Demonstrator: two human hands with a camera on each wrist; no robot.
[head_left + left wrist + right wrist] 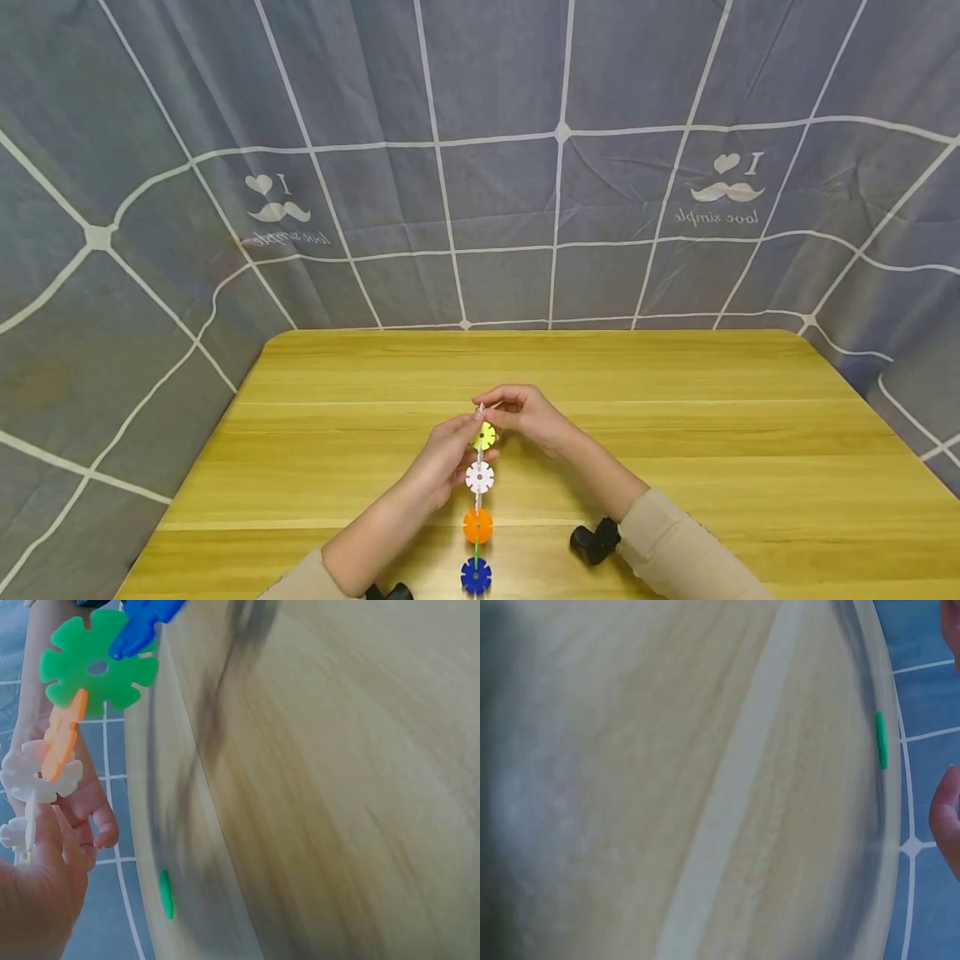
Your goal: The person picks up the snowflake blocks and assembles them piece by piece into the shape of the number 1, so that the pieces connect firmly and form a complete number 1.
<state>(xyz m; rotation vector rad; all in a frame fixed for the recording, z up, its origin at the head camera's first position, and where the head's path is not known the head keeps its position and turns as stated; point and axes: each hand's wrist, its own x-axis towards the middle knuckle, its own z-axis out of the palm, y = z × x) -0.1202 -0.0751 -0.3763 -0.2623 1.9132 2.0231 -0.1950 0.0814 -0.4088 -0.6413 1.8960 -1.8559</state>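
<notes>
A chain of notched plastic discs hangs in a line toward my body. From the far end it runs through a yellow disc (pixel 485 436), a white disc (pixel 480 477), an orange disc (pixel 477 526), a green disc (pixel 97 664) and a blue disc (pixel 476 576). My left hand (pixel 452 454) grips the chain around the yellow disc, hiding part of it. At the far tip, my right hand (pixel 527 412) pinches a pale disc (pixel 482 407) seen edge-on between thumb and fingers. In the right wrist view, only fingertips (pixel 946 817) show at the right edge.
Another green disc (pixel 881 740) is on the wooden table (pixel 675 400) toward its far edge, behind the hands in the head view. Black wrist devices (pixel 595 542) sit by the forearms. A grey curtain (pixel 510 200) with white lines surrounds the table.
</notes>
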